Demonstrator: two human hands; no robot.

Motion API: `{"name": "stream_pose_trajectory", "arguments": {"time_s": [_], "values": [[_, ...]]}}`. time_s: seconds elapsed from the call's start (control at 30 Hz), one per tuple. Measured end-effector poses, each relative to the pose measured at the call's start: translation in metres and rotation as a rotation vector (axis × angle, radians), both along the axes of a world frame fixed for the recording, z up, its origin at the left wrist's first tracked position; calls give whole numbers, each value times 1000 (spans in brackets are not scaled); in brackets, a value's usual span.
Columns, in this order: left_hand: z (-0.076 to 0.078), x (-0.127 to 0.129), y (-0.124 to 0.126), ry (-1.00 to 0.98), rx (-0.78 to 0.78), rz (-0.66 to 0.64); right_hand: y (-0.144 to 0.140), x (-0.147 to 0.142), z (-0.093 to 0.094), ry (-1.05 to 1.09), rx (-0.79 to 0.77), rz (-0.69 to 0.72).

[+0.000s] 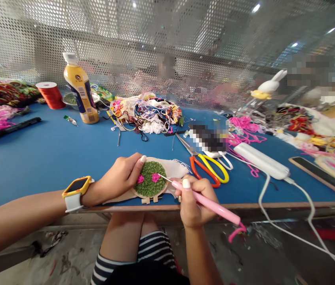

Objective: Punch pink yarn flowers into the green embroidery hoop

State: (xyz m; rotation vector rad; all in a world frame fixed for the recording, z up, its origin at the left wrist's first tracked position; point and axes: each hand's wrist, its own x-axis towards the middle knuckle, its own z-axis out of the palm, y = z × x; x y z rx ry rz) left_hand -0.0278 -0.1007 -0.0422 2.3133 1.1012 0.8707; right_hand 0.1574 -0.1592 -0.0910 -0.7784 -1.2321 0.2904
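A small round embroidery hoop lies near the front edge of the blue table, its cloth covered in looped green yarn with two pink patches. My left hand grips the hoop's left side, thumb on the rim. Held like a pen in my right hand is a pink punch needle. Its thin metal tip meets the right pink patch, and pink yarn trails from its back end. Loose white cloth spreads out from under the hoop. Scissors with red and yellow handles lie just beyond my right hand.
Behind the hoop sits a heap of mixed yarn. A drink bottle and a red spool stand at the back left. On the right are a white power strip with cables, pink yarn and a blurred phone.
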Motion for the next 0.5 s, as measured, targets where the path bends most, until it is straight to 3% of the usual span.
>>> {"name": "stream_pose_trajectory", "arguments": {"time_s": [0.3, 0.43, 0.5], "values": [[0, 0, -1, 2, 8, -6, -1, 3, 2, -156, -30, 51], [0, -1, 1, 11, 4, -29, -3, 22, 24, -424, -135, 173], [1, -1, 2, 15, 9, -44, -3, 32, 41, -605, -113, 215]]}}
